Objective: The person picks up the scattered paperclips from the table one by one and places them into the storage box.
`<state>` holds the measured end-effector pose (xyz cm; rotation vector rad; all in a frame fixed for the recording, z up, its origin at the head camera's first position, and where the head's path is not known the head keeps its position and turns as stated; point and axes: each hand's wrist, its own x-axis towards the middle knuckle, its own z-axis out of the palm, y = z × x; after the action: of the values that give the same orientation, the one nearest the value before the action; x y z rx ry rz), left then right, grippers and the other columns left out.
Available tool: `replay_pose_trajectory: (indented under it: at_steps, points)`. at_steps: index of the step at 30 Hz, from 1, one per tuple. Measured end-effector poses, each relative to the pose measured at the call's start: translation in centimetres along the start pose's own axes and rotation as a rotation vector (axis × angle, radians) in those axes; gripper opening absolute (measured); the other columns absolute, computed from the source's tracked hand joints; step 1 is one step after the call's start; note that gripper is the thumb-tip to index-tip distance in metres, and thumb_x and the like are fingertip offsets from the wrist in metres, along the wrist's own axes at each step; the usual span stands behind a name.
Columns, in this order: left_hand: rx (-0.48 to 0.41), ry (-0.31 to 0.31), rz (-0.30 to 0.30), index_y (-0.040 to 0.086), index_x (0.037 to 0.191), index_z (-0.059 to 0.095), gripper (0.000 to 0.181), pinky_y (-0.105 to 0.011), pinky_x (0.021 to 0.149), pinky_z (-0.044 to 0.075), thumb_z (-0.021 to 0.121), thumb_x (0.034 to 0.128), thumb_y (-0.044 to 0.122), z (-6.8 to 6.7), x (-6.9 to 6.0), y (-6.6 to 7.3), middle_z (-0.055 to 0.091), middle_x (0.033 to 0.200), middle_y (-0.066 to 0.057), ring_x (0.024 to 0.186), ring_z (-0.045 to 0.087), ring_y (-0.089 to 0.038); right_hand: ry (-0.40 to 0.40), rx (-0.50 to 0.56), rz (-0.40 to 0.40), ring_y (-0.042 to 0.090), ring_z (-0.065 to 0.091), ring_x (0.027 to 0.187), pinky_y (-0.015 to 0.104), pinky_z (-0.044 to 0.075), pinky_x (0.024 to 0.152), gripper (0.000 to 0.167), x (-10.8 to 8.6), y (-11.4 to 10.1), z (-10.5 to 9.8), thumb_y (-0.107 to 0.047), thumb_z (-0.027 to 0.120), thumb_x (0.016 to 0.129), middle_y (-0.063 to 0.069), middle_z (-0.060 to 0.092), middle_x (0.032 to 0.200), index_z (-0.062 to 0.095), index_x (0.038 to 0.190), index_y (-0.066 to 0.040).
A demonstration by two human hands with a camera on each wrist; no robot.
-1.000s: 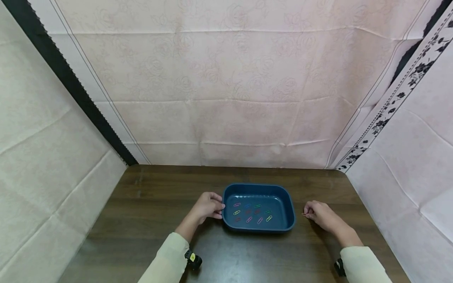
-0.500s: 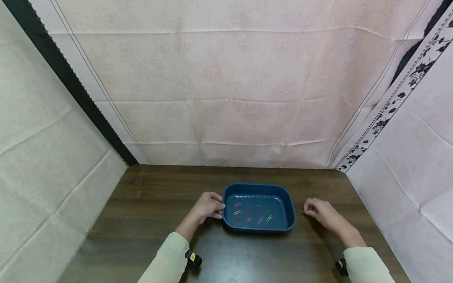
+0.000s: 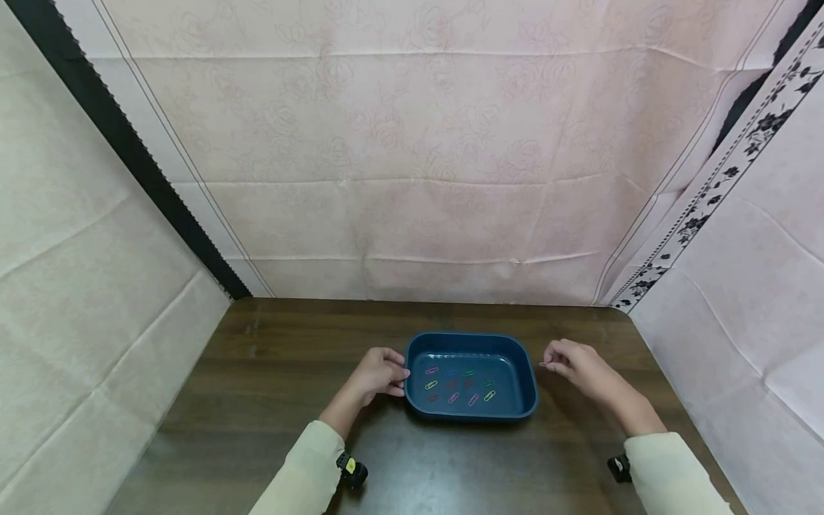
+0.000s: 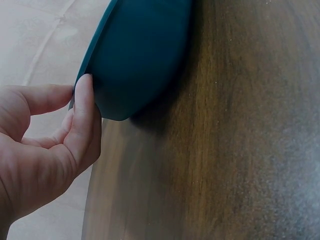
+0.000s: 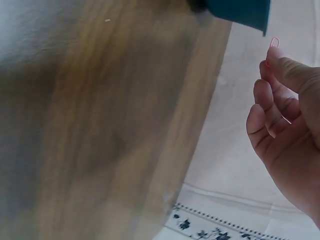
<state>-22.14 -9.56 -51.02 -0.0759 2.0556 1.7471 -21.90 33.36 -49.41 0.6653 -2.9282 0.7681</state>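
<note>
A blue rectangular tray [image 3: 470,413] sits on the wooden table with several coloured paper clips, such as a yellow paper clip [image 3: 490,395], lying on its floor. My left hand [image 3: 378,373] pinches the tray's left rim between thumb and fingers, which the left wrist view shows close up. Just right of the tray, my right hand [image 3: 579,365] is raised over the table. In the right wrist view its thumb and forefinger pinch a pinkish-red paper clip [image 5: 274,42], whose looped end sticks out near the tray's corner; the rest is covered by the fingers.
The brown wooden table [image 3: 270,415] reaches back to a pale patterned cloth [image 3: 412,157]. More cloth hangs at the left and right sides, the right one with a black floral border [image 3: 714,200]. A black wrist camera [image 3: 352,472] is strapped at the left sleeve.
My right hand has lifted off the table with the paper clip and moved up and slightly left, nearer the tray. My left hand and the tray have stayed in place.
</note>
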Motion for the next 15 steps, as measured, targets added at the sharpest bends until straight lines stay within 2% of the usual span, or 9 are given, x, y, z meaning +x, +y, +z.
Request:
replay_pose_trajectory:
  at_steps: [7, 15]
  points:
    - [0.002, 0.002, 0.0, -0.009, 0.124, 0.057, 0.027, -0.033, 0.068, 0.066, 0.064, 0.1001, 0.002, 0.0, 0.0, 0.0, 0.064, 0.093, -0.018, 0.072, 0.066, -0.02, -0.035, 0.0, -0.024, 0.004, 0.055, 0.078, 0.022, 0.053, 0.066, 0.012, 1.2, -1.7, -0.8, -0.006, 0.072, 0.095, -0.01, 0.06, 0.085, 0.067, 0.094, -0.017]
    - [-0.005, 0.003, -0.004, -0.008, 0.123, 0.057, 0.025, -0.033, 0.068, 0.066, 0.063, 0.1002, 0.002, 0.0, 0.0, 0.0, 0.065, 0.093, -0.018, 0.071, 0.066, -0.02, -0.073, -0.019, -0.118, 0.004, 0.056, 0.077, 0.022, 0.055, 0.066, 0.013, 3.0, -3.3, -1.1, -0.006, 0.074, 0.094, -0.01, 0.063, 0.085, 0.068, 0.094, -0.017]
